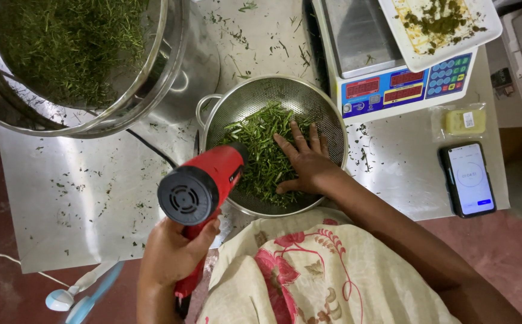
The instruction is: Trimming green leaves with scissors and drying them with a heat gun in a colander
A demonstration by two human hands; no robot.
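Note:
My left hand (174, 252) grips the handle of a red and black heat gun (204, 183). Its nozzle points into a round metal strainer (333, 123) on the steel table. Inside the strainer lies a heap of chopped green stems (261, 147). My right hand (306, 162) rests flat on those greens with its fingers spread, on the right half of the strainer. The gun's black rear vent faces the camera.
A large steel bowl of fine green leaves (72, 48) stands at the top left. A digital scale (393, 78) with a white tray (441, 27) on it sits at the top right. A phone (468, 179) and a small yellow packet (463, 121) lie on the right. Green bits litter the table (81, 198).

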